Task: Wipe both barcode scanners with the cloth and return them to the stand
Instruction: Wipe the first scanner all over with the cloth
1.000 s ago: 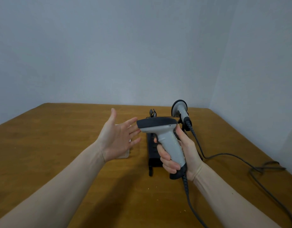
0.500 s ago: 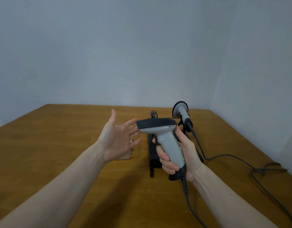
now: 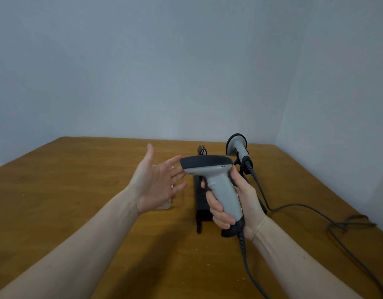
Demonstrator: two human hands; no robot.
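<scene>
My right hand (image 3: pixel 240 203) grips the grey handle of a barcode scanner (image 3: pixel 216 180), holding it upright above the table with its dark head pointing left. My left hand (image 3: pixel 156 182) is open, palm up, fingers spread, its fingertips just at the scanner's nose. A second scanner (image 3: pixel 239 147) sits in the black stand (image 3: pixel 200 203) at the back right, handle toward me. A pale folded cloth (image 3: pixel 164 205) lies on the table under my left hand, mostly hidden by it.
The wooden table (image 3: pixel 78 212) fills the lower view, with walls close behind and to the right. Dark cables (image 3: pixel 345 223) run from both scanners across the table's right side, one looping near the right edge. Small crumbs lie near the front.
Both hands and the held scanner stay nearly still. The view has shifted slightly; the left fingertips sit a touch closer to the scanner's nose.
</scene>
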